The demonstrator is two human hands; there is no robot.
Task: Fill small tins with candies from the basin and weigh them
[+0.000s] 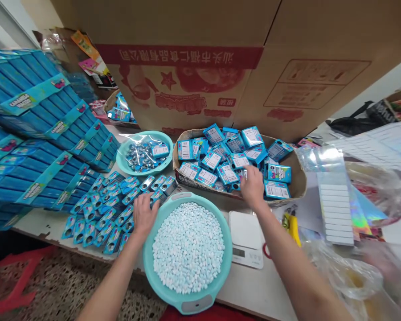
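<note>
My left hand (145, 211) is at the right side of several rows of small blue boxes (108, 218) with round holes, standing on the table. Its fingers are closed around one small box (157, 196), partly hidden by the hand. My right hand (253, 185) reaches into a cut-down cardboard carton (299, 183) heaped with small blue boxes (217, 158). Its fingers are curled on a box (238, 176) near the front; the fingertips are partly covered. Between my forearms lies a turquoise basin (149, 249) full of pale blue and white candies (189, 247).
Behind the rows, a second turquoise basin (120, 154) contains shiny small pieces and a blue box. A white scale (245, 232) lies right of the candy basin. Stacked blue display packs (36, 133) rise at the left. A large cardboard box (194, 26) stands behind; plastic bags (350, 276) lie right.
</note>
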